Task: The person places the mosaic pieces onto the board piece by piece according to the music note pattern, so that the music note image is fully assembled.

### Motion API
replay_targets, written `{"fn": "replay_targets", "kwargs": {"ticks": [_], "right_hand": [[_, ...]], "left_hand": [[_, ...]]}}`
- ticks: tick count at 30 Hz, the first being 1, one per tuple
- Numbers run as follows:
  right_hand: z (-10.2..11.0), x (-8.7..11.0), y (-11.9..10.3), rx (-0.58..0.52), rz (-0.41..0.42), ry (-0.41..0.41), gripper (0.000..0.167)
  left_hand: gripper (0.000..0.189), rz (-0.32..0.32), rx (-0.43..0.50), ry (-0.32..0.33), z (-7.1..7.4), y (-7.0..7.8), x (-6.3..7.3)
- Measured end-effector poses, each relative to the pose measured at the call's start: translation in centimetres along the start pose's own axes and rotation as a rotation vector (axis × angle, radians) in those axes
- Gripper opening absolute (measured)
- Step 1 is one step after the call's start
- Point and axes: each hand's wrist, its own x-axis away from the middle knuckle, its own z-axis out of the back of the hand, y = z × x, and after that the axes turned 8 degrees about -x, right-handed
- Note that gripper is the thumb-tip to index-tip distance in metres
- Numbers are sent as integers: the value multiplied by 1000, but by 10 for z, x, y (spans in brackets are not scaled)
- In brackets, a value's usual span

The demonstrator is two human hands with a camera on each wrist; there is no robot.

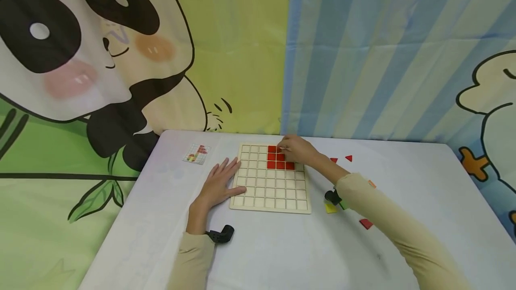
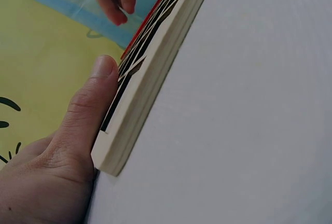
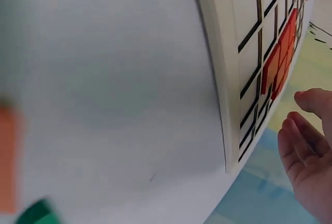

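Observation:
A pale wooden grid board lies on the table, with a block of red square tiles in its far cells. My left hand rests against the board's left side, fingers extended. In the left wrist view its thumb lies along the board's rim. Over the far right part of the board, my right hand hovers near the red tiles. The right wrist view shows that hand with thumb and bent fingers apart and nothing visible between them; its fingertips are above the tiles, not touching.
A small pattern card lies left of the board on the white table. To the right are red triangles, a yellow piece, a red piece and an orange piece. A printed curtain stands behind.

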Motion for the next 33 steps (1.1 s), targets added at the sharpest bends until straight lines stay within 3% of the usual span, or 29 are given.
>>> {"fn": "replay_targets", "kwargs": {"ticks": [5,12,18,25,33], "right_hand": [[6,49,0,-24,-16,30,27],[5,120,-2,-23,-105,-36,28],[13,162,-2,-6,-100,-6,27],[22,174,9,36,-117,45,24],[33,152,28,127,-215,83,25]], "left_hand": [[98,7,0,12,-2,-2,1],[98,21,20,24,-1,-4,3],[98,4,23,20,-3,-1,-1],[98,13,28,17,-4,-1,0],[98,15,35,17,-3,1,0]]}}
